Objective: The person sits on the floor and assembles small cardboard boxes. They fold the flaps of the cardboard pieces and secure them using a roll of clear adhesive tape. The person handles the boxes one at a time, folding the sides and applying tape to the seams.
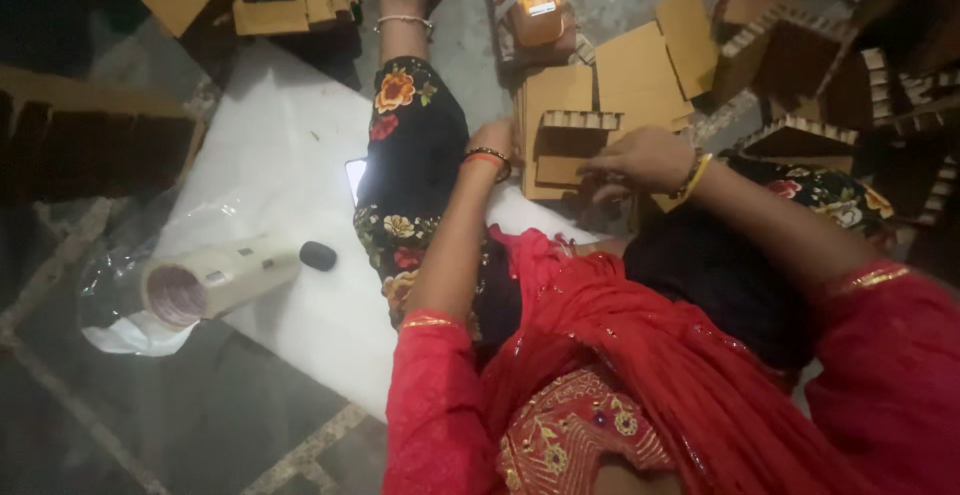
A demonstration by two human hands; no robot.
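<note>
Risk, stack: the pile of flat cardboard pieces (560,140) on the floor looks loosely squared, so a push from either side could likely slide the upper sheets off; the hands press on it from opposite edges.
Risk, surroundings: folded cardboard trays (800,65) with notched edges crowd the right side, and a stray elbow could probably knock them over.
Risk, light: the scene is dim and blurred, so a misaligned flap may go unnoticed.
White sheet (280,175): spread on the floor to the left, under the outstretched leg in black flowered cloth (415,155).
Tape roll (215,277): a pale roll lying on its side on the white sheet, well apart from both hands, with a small black oval object (318,255) just beside it.
Orange tool (532,0): lies on the floor beyond the pile, out of reach of the fingers.
Pile position: between the two hands, touching both.
Left hand (493,145): rests against the pile's left edge, fingers curled; whether it grips a sheet cannot be told.
Right hand (640,160): lies over the pile's right edge, fingers bent down onto the cardboard, seemingly pinching a piece.
</note>
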